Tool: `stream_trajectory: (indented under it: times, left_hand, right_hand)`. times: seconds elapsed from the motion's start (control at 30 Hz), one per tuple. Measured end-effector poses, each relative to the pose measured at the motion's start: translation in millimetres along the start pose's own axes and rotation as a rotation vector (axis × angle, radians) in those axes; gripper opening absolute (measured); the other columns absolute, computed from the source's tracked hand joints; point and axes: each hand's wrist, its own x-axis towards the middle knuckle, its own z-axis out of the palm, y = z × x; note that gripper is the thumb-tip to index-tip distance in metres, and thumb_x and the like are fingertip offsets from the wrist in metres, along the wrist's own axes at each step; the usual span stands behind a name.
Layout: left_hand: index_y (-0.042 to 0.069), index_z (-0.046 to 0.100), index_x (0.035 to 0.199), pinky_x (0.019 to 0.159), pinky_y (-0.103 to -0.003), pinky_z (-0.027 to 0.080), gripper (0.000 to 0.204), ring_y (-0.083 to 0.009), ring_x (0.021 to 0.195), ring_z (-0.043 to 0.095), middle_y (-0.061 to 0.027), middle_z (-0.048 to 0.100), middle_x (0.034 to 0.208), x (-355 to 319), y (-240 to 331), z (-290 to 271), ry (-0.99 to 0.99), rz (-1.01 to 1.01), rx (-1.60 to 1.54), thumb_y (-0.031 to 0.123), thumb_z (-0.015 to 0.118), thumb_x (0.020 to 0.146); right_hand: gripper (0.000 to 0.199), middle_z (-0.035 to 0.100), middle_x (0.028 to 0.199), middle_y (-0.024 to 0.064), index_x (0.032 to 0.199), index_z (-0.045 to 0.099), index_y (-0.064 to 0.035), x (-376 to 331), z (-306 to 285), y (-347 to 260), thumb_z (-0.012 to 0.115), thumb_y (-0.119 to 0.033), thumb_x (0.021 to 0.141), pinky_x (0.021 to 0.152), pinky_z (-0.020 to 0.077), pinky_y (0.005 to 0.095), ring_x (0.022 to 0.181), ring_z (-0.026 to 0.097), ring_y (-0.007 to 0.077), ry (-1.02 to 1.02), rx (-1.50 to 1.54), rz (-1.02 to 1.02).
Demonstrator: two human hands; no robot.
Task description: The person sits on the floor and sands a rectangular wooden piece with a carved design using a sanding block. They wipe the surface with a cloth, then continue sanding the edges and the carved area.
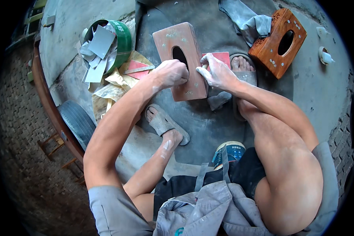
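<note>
Grey cloth (208, 208) bunched in the lap fills the bottom of the frame, cut off by the lower edge, with the bare knees rising on either side and a round tin (230, 151) half hidden between them. Above, at centre frame, the dusty wooden box (181, 59) lies flat on the dark mat (208, 122), its long axis running from upper left to lower right and slightly tilted, the oval slot on its top face pointing up at the camera. The left hand (171, 74) rests on the box's left side beside the slot, its fingers curled under so that what they press cannot be made out. The right hand (216, 72) lies against the box's right edge, fingers pinched on a red sheet of sandpaper (220, 58), most of which is covered by the hand. Both feet in sandals (167, 124) flank the box. A second, polished box (278, 42) sits at upper right, and a green roll (122, 41) stuffed with grey sheets at upper left.
</note>
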Motion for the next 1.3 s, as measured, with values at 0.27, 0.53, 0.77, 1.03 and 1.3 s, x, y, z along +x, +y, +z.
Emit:
stream_trajectory:
  times: [0.27,0.53,0.77,1.03,1.3]
  left_hand:
    - [0.002,0.079,0.101,0.078,-0.038,0.058,0.022,-0.0309,0.083,0.075,-0.0204,0.076,0.09,-18.3,9.6,17.5,0.167,-0.404,-0.549,0.017,0.074,0.086]
    - [0.001,0.072,0.082,0.075,-0.043,0.055,0.01,-0.0358,0.086,0.07,-0.0166,0.071,0.088,6.0,4.0,-1.6,-0.08,0.073,0.247,0.011,0.071,0.082]
    - [0.001,0.069,0.099,0.079,-0.032,0.058,0.015,-0.0191,0.09,0.072,-0.0092,0.072,0.092,-51.1,27.2,-7.5,0.626,-0.468,-0.759,0.016,0.07,0.095]
    - [0.002,0.061,0.105,0.075,-0.03,0.053,0.014,-0.011,0.081,0.066,-0.0092,0.071,0.085,-53.6,114.0,95.0,0.739,-0.494,-1.314,0.014,0.064,0.101]
    - [0.001,0.058,0.11,0.065,-0.037,0.053,0.021,-0.0205,0.069,0.067,-0.0092,0.069,0.08,-56.7,111.7,99.4,0.809,-0.493,-0.955,0.021,0.054,0.109]
  right_hand:
    - [0.036,0.069,0.09,0.0238,0.115,0.053,0.0043,0.7,-1.2,0.6,0.069,-0.023,0.098,0.08,0.0542,0.0478,0.087,0.07,0.0411,0.009,-0.001,0.028]
    - [0.037,0.069,0.091,0.0228,0.115,0.053,0.0031,1.5,3.4,1.0,0.071,-0.024,0.097,0.078,0.0545,0.0483,0.087,0.07,0.0409,-0.002,-0.05,-0.054]
    - [0.035,0.066,0.088,0.0134,0.118,0.054,0.0022,-2.0,-24.6,-38.5,0.07,-0.019,0.096,0.072,0.054,0.0381,0.078,0.067,0.0234,-0.047,0.086,-0.044]
    - [0.054,0.071,0.105,0.0083,0.119,0.068,0.0023,-6.5,-18.7,-48.9,0.081,-0.041,0.09,0.087,0.0493,0.0319,0.098,0.063,0.0148,-0.84,0.276,0.264]
    - [0.032,0.071,0.097,0.0113,0.113,0.067,0.0023,-8.0,-8.7,-45.5,0.073,-0.021,0.092,0.084,0.0516,0.0354,0.093,0.065,0.0177,-0.875,0.108,0.177]
